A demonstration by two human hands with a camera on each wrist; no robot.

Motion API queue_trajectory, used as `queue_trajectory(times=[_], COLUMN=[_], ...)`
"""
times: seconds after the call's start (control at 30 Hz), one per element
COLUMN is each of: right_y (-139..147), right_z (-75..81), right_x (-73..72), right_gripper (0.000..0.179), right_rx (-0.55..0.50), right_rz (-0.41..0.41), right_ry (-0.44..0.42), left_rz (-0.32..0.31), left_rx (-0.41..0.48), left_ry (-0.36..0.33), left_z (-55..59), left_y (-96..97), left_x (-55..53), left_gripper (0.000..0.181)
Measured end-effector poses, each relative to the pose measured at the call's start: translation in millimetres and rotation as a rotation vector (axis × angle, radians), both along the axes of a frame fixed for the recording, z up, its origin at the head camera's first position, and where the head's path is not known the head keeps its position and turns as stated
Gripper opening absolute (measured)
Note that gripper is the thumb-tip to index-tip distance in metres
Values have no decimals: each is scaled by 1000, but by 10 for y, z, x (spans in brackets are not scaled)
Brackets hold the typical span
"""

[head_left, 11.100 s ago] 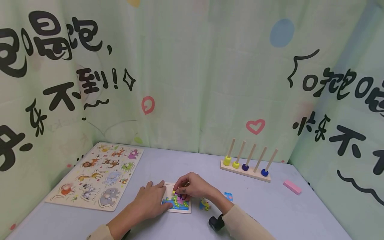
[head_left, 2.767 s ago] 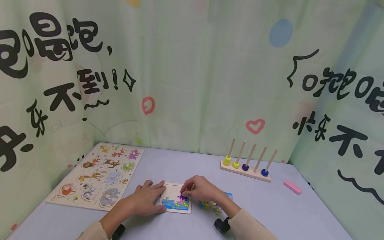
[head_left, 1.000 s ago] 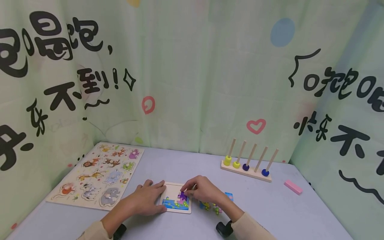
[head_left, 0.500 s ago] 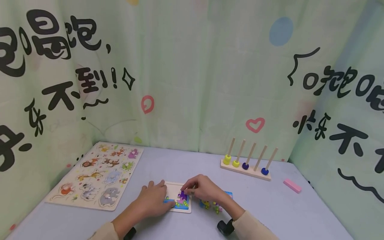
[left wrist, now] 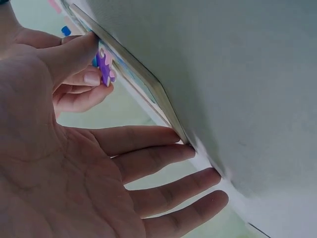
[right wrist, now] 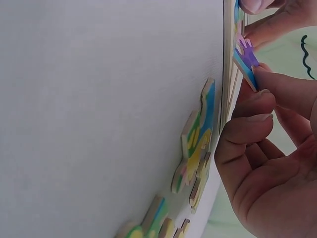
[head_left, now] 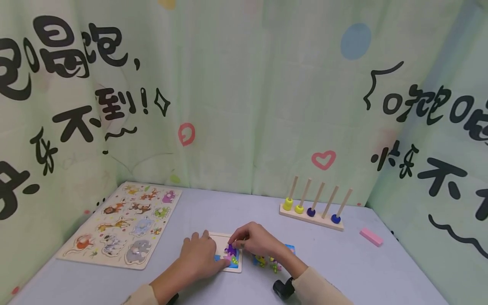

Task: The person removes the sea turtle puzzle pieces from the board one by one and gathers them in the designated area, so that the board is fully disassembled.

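My right hand (head_left: 255,239) pinches a purple and blue jigsaw piece (right wrist: 247,57) between thumb and fingers, tilted over the right side of a small wooden puzzle tray (head_left: 220,237). In the left wrist view, the purple piece (left wrist: 104,67) shows at those fingertips. My left hand (head_left: 201,256) lies at the tray's left side with straight fingers, the fingertips by its edge and the thumb over the assembled lower pieces. Blue, pink and green pieces (head_left: 234,262) fill part of the tray's bottom, partly hidden by that thumb; bare wood shows above them.
Several loose jigsaw pieces (right wrist: 195,139) lie right of the tray, partly under the right forearm. A large animal puzzle board (head_left: 126,224) lies at left. A peg stand with yellow and blue beads (head_left: 310,217) and a pink block (head_left: 371,237) are at the right.
My left hand has shifted right, its thumb reaching further over the lower pieces. My right hand keeps the purple piece at nearly the same spot. Since the oldest frame, more loose pieces show at right.
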State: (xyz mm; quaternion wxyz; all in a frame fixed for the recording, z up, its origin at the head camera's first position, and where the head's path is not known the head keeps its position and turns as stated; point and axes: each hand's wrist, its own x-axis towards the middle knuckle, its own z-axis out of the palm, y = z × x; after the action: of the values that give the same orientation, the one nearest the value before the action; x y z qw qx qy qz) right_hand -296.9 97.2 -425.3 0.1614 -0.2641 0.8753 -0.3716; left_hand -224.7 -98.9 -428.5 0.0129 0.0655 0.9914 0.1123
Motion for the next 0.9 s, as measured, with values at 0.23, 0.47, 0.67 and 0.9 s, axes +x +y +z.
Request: queue_trajectory(times=[0.23, 0.47, 0.67, 0.9], right_y=[-2, -11, 62, 245], right_z=[16, 56, 126, 125], right_x=[-29, -53, -27, 2], right_gripper=[14, 11, 12, 13], right_rx=[-8, -26, -39, -63], right_rz=[-26, -51, -53, -63], right_ry=[-94, -152, -163, -185], left_rz=[4, 14, 23, 26], left_rx=[-28, -26, -30, -13], left_ry=[15, 17, 24, 18], left_z=[5, 7, 10, -26], left_y=[9, 25, 36, 9], left_x=[17, 19, 12, 5], left_gripper=[78, 76, 79, 82])
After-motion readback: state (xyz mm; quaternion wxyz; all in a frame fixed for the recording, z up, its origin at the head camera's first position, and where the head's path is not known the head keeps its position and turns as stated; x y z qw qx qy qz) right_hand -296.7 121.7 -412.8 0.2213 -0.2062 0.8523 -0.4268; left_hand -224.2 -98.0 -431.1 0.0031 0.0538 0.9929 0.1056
